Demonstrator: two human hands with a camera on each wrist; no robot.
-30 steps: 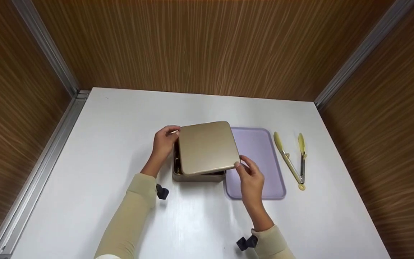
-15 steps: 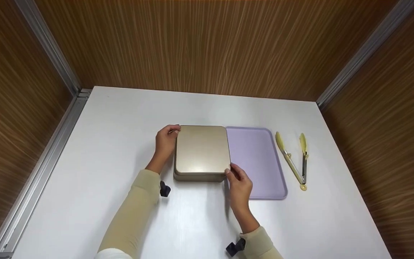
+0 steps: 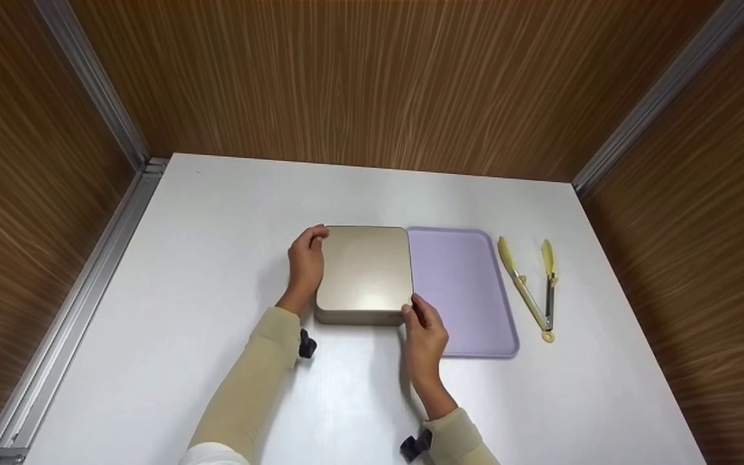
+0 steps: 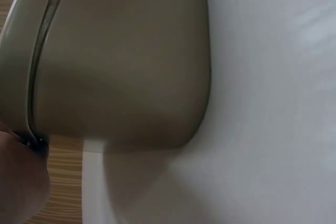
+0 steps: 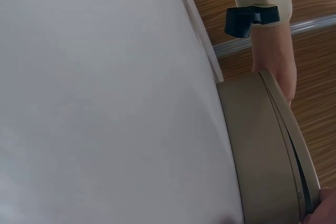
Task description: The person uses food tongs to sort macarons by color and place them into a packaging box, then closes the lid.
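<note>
A square gold tin [image 3: 359, 318] stands on the white table with its flat lid [image 3: 364, 268] over the top. At the far left corner, my left hand [image 3: 307, 263] holds the lid's edge, fingertips lying over that corner. My right hand [image 3: 426, 339] pinches the near right corner of the lid between thumb and fingers. In the right wrist view a dark gap shows between the lid [image 5: 292, 124] and the tin's wall [image 5: 257, 150], widening toward the right hand's fingers. A narrow seam runs under the lid [image 4: 21, 61] in the left wrist view.
Right beside the tin lies a purple tray [image 3: 465, 290]. Farther right, yellow-tipped tongs [image 3: 530, 300] lie spread apart on the white table [image 3: 217, 213]. Wood-grain panels [image 3: 372, 84] stand behind the table and at both sides.
The lid, earlier held askew over the open tin, has turned and come down square onto it. My right hand has moved left and slightly down with its corner; the left shifted slightly right.
</note>
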